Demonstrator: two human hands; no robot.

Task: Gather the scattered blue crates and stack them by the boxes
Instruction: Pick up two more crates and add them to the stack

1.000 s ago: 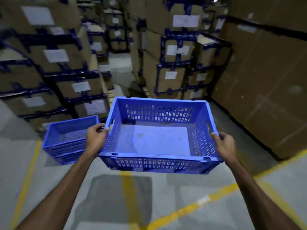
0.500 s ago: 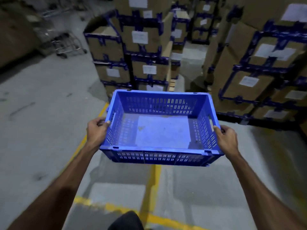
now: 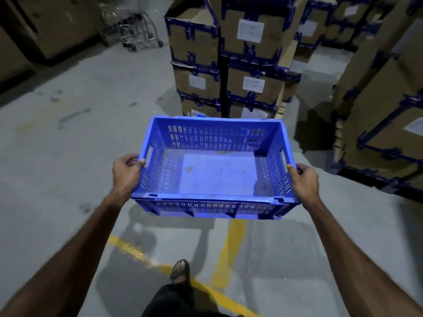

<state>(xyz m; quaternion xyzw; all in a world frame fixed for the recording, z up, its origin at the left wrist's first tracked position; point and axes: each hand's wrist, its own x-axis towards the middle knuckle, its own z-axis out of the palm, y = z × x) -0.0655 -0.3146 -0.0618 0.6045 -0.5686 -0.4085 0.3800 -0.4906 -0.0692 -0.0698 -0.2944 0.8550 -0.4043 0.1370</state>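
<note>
Crate (image 3: 215,170): blue plastic, rectangular, slotted walls, smooth floor, empty.
Left hand (image 3: 127,172): grips left rim.
Right hand (image 3: 304,183): grips right rim.

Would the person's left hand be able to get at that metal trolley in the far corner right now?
Probably not. The left hand grips one end of the blue crate, with the right hand on the other end, and the trolley stands far off across open floor. Nothing blocks the way, but they would have to walk over and free a hand.

Warehouse interior: stacked cardboard boxes (image 3: 249,56) bound with blue strapping, concrete floor (image 3: 68,156) marked by yellow lines (image 3: 229,248), wheeled metal cart (image 3: 135,26) at rear.
</note>
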